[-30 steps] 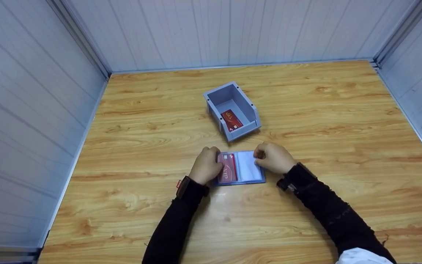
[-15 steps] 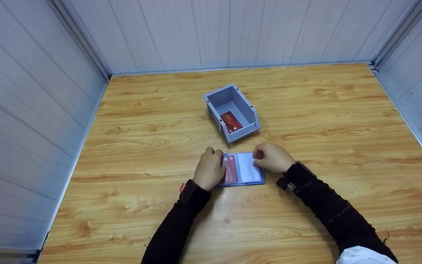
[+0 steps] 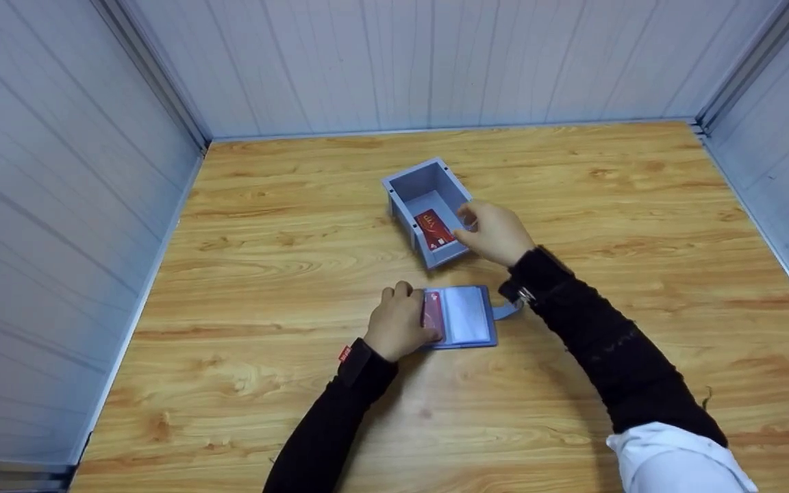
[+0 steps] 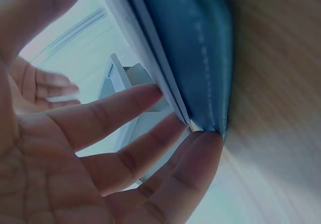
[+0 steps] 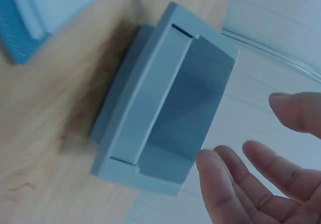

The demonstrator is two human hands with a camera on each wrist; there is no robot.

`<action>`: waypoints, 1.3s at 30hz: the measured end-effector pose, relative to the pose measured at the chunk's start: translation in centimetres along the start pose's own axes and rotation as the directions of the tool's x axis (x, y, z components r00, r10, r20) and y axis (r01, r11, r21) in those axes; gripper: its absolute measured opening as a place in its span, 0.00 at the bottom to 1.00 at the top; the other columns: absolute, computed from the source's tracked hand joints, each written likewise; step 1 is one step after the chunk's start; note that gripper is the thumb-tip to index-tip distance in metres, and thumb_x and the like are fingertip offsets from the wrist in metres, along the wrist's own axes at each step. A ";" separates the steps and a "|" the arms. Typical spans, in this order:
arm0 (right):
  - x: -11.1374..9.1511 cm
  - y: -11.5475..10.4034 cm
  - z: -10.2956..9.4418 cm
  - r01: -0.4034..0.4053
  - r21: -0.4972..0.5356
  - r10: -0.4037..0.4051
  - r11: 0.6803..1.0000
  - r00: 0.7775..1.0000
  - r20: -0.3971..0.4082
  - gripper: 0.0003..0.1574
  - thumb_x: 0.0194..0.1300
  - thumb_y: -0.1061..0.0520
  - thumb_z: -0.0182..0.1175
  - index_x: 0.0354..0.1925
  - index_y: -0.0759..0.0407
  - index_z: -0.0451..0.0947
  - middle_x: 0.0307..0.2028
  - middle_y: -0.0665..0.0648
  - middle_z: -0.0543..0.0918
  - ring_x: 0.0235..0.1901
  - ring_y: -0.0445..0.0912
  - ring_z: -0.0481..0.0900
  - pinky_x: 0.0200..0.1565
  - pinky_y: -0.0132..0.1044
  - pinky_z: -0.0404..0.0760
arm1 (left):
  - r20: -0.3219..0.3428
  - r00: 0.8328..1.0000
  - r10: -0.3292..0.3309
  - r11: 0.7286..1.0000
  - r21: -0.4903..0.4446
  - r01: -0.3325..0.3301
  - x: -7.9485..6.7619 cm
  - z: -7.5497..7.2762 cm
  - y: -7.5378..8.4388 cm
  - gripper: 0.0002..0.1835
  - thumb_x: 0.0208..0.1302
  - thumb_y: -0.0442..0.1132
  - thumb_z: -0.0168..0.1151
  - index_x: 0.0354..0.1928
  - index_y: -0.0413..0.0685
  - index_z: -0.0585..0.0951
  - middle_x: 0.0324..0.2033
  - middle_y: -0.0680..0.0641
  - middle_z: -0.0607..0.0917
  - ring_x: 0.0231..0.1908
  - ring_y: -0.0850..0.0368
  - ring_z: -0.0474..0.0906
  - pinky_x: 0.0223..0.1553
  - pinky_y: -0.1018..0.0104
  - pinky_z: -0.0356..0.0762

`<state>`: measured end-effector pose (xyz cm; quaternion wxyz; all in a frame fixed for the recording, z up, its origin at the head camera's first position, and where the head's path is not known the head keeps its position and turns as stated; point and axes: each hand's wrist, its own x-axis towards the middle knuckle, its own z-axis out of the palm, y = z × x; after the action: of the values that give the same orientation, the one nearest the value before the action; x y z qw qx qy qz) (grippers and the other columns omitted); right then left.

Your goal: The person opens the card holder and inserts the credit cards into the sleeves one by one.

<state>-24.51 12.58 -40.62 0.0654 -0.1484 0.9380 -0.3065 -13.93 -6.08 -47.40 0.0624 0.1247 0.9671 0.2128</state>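
Note:
An open blue card holder [image 3: 468, 316] with clear sleeves lies on the wooden table, its strap [image 3: 506, 311] sticking out to the right. My left hand [image 3: 396, 325] holds its left side, partly covering a red card [image 3: 431, 316] in a sleeve there. In the left wrist view, fingertips touch the edge of the blue cover [image 4: 200, 53]. Above the right front side of a grey bin [image 3: 422, 255] is my right hand [image 3: 497, 233], its fingers loosely bent and spread, with nothing between them. Inside the bin lies a red card [image 3: 433, 229] marked VIP.
Pale panel walls [image 3: 394, 61] stand at the back and both sides of the wooden table [image 3: 264, 274]. Beyond the card holder, the grey bin sits at an angle, its lower front towards me.
My right hand has left the card holder's right edge and moved forward to the bin, uncovering the strap. My left hand has shifted slightly right over the sleeved card.

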 end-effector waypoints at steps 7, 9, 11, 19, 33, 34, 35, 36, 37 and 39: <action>3.9 -0.9 1.8 -0.025 -0.093 0.026 0.995 1.000 0.010 0.28 0.65 0.53 0.59 0.59 0.67 0.73 0.53 0.67 0.82 0.53 0.58 0.79 0.56 0.51 0.77 | -0.020 1.000 0.003 1.000 0.011 -0.003 0.0 0.1 0.0 0.37 0.43 0.54 0.78 0.53 0.37 0.80 0.50 0.38 0.77 0.48 0.41 0.72 0.39 0.49 0.80; 4.8 -0.8 2.7 -0.035 -0.132 0.037 0.991 0.999 0.012 0.28 0.64 0.55 0.59 0.58 0.68 0.74 0.52 0.67 0.82 0.53 0.59 0.80 0.55 0.51 0.77 | -0.026 1.000 0.007 1.000 0.011 -0.006 0.0 0.2 0.0 0.37 0.42 0.54 0.78 0.51 0.37 0.80 0.49 0.38 0.77 0.47 0.42 0.72 0.38 0.50 0.80; 5.7 -0.8 3.6 -0.052 -0.172 0.055 0.984 0.998 0.014 0.25 0.62 0.56 0.59 0.55 0.68 0.76 0.49 0.67 0.83 0.50 0.59 0.81 0.53 0.50 0.78 | -0.028 1.000 0.009 1.000 0.011 -0.009 -0.1 0.2 0.0 0.36 0.42 0.55 0.78 0.49 0.38 0.81 0.47 0.39 0.77 0.46 0.43 0.72 0.36 0.51 0.80; 7.5 -0.9 6.2 -0.169 -0.270 0.174 0.948 0.985 -0.004 0.11 0.64 0.58 0.57 0.40 0.65 0.80 0.38 0.63 0.86 0.41 0.58 0.84 0.44 0.51 0.81 | -0.016 1.000 0.009 1.000 0.026 -0.008 0.0 0.3 0.0 0.35 0.42 0.54 0.77 0.50 0.38 0.81 0.46 0.40 0.77 0.46 0.44 0.71 0.37 0.52 0.79; 8.2 -1.2 7.3 -0.200 -0.329 0.204 0.923 0.979 -0.023 0.14 0.67 0.62 0.51 0.36 0.63 0.84 0.43 0.65 0.87 0.44 0.60 0.84 0.46 0.53 0.84 | -0.017 1.000 -0.002 0.999 0.049 0.003 0.1 0.4 0.0 0.36 0.42 0.55 0.77 0.50 0.39 0.81 0.48 0.40 0.77 0.46 0.44 0.72 0.36 0.52 0.80; 8.2 -1.2 7.3 -0.202 -0.328 0.207 0.923 0.978 -0.020 0.14 0.68 0.62 0.51 0.36 0.64 0.84 0.43 0.65 0.87 0.45 0.60 0.84 0.46 0.52 0.84 | -0.019 1.000 -0.002 0.999 0.048 0.003 0.1 0.4 0.0 0.36 0.42 0.55 0.77 0.50 0.39 0.81 0.47 0.40 0.77 0.46 0.44 0.72 0.36 0.52 0.80; 8.3 -1.2 7.3 -0.206 -0.326 0.212 0.923 0.977 -0.018 0.14 0.67 0.61 0.51 0.37 0.64 0.84 0.44 0.66 0.86 0.45 0.60 0.84 0.47 0.52 0.83 | -0.019 1.000 -0.003 0.999 0.048 0.004 0.1 0.4 0.0 0.35 0.42 0.55 0.77 0.50 0.39 0.81 0.47 0.40 0.77 0.46 0.44 0.72 0.36 0.52 0.80; 8.3 -1.1 7.2 -0.211 -0.323 0.218 0.923 0.976 -0.016 0.14 0.67 0.61 0.51 0.39 0.64 0.84 0.46 0.66 0.86 0.47 0.60 0.83 0.48 0.52 0.83 | -0.021 1.000 -0.004 0.999 0.050 0.005 0.1 0.5 0.0 0.35 0.42 0.55 0.77 0.50 0.38 0.81 0.47 0.40 0.77 0.46 0.44 0.72 0.36 0.51 0.81; 8.3 -1.1 7.1 -0.214 -0.322 0.224 0.922 0.975 -0.008 0.15 0.66 0.61 0.51 0.40 0.64 0.84 0.47 0.66 0.85 0.48 0.60 0.83 0.49 0.52 0.82 | -0.023 1.000 -0.006 0.999 0.051 0.007 0.1 0.4 0.1 0.35 0.42 0.54 0.77 0.50 0.38 0.81 0.47 0.40 0.77 0.46 0.44 0.72 0.37 0.51 0.81; 8.3 -1.0 7.0 -0.224 -0.316 0.237 0.922 0.971 0.004 0.15 0.65 0.60 0.52 0.41 0.64 0.83 0.49 0.66 0.85 0.51 0.60 0.82 0.52 0.52 0.81 | -0.028 1.000 -0.007 0.999 0.052 0.008 0.0 0.4 0.1 0.35 0.42 0.54 0.78 0.49 0.38 0.81 0.47 0.40 0.78 0.46 0.43 0.72 0.37 0.51 0.81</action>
<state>-30.68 5.28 -45.87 0.0962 -0.0520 0.9840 -0.1405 -13.87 -5.80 -47.72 0.0464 0.1198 0.9735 0.1889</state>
